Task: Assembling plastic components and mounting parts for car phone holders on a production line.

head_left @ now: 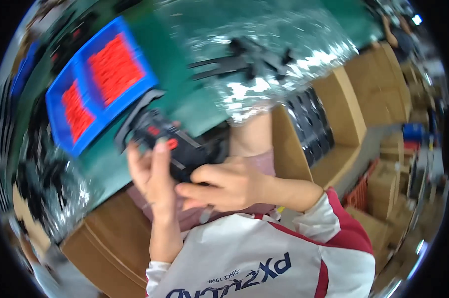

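Note:
A black plastic assembly (pixel 188 150) with a curved bar at its far end is held in front of my body, slightly blurred. My left hand (pixel 155 179) grips its left side, thumb on top beside a small red piece (pixel 172 144). A second red spot shows a little farther up the part. Closed around the near end is my right hand (pixel 230 183), its fingers bent against the underside. What those fingertips press on is hidden. Just beyond the assembly's curved bar lies a blue two-compartment tray (pixel 99 110) holding many small red pieces (pixel 114 69).
Clear plastic sheeting (pixel 304 44) covers part of the green table (pixel 170 64), with black forked parts (pixel 234 62) on it. An open cardboard box (pixel 351 109) with black pieces stands right; another cardboard box (pixel 110 243) sits lower left. Black parts (pixel 50 184) lie left. Other people appear at the edges.

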